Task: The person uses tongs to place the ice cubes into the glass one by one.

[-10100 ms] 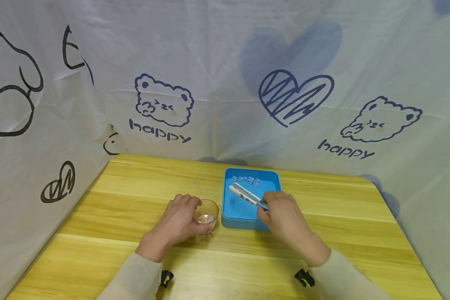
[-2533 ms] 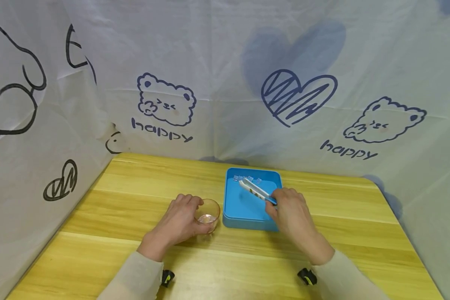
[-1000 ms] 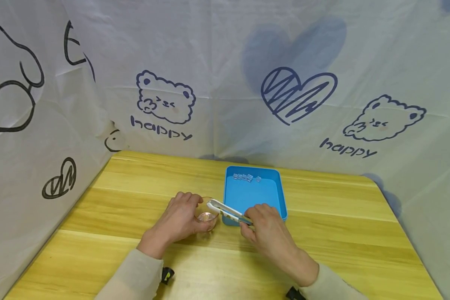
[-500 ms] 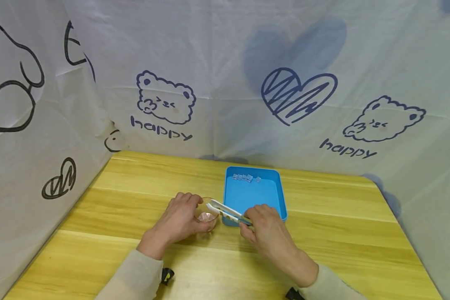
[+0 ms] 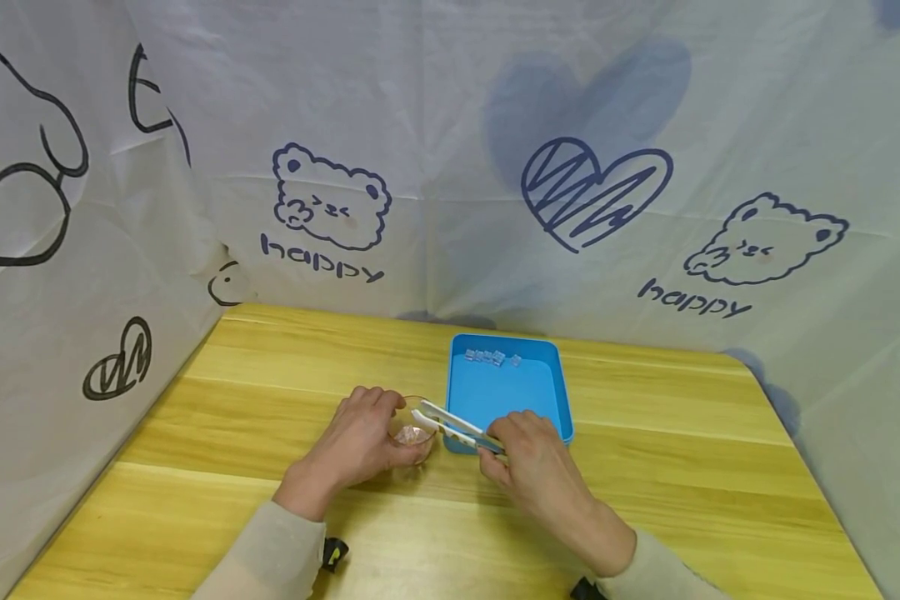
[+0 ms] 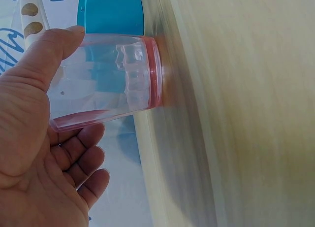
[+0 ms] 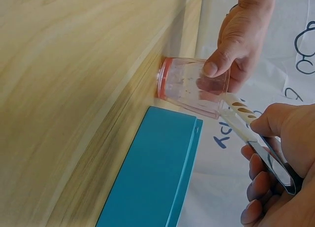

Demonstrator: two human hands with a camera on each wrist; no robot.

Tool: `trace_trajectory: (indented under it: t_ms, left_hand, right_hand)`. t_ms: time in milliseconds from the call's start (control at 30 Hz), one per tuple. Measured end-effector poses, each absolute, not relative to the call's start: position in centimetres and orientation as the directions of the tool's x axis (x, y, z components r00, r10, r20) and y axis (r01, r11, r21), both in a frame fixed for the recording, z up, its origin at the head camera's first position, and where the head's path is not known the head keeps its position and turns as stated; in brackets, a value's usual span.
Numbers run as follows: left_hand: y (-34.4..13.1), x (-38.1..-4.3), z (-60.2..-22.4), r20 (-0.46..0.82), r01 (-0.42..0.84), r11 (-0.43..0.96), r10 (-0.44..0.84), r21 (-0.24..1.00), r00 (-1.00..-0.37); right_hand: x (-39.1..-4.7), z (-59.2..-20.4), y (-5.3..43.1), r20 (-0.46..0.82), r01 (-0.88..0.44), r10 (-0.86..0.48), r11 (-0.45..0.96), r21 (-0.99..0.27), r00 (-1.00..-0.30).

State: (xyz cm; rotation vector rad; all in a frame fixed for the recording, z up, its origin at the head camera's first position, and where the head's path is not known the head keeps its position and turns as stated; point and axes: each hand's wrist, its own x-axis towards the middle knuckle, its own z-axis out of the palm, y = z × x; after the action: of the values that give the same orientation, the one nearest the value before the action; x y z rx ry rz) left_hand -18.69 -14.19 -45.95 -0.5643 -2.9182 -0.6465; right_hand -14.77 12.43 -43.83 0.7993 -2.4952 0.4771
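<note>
My left hand (image 5: 360, 437) grips a clear cup (image 6: 106, 79) with a pinkish-red rim and base, which stands upright on the table. Small clear pieces (image 6: 133, 72) lie at its bottom. In my right hand (image 5: 540, 471) are white-tipped tongs (image 5: 457, 429) with brown spots, their tips at the cup's mouth, a little apart. Nothing shows between those tips. To the right of the cup stands a shallow blue box (image 5: 506, 396). Several clear cubes (image 5: 487, 357) sit along its far side, one slightly apart from the others.
The wooden table (image 5: 270, 533) extends to both sides of the box and cup. White cloth (image 5: 420, 100) with printed bears and hearts hangs behind the table and at its left and right sides.
My right hand has brought the tongs from over the cubes leftward to the cup's mouth. Their tips have since spread slightly. My left hand has stayed on the cup.
</note>
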Motion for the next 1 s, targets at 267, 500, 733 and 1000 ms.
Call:
trace_trajectory:
  t_ms: [267,500,733,1000]
  left_hand:
    - [-14.1,-18.7,-46.0,0.168,0.371,0.845,0.331,0.386,-0.929]
    - [-14.2,-18.7,-45.9,0.141,0.356,0.843,0.327,0.403,-0.935]
    - [-14.1,-18.8,-45.9,0.130,0.344,0.843,0.320,0.413,-0.939]
    - [-14.0,-18.7,-46.0,0.133,0.346,0.841,0.320,0.416,-0.938]
  right_hand:
    - [-14.9,-43.4,12.5,0.470,-0.561,-0.409,0.790,-0.246,-0.782]
    - [-15.9,-42.3,13.7,0.449,-0.513,-0.361,0.811,-0.281,-0.817]
    - [-17.7,-41.8,16.0,0.488,-0.472,-0.305,0.841,-0.265,-0.818]
    - [-19.9,-41.9,18.8,0.439,-0.368,-0.239,0.899,-0.238,-0.866]
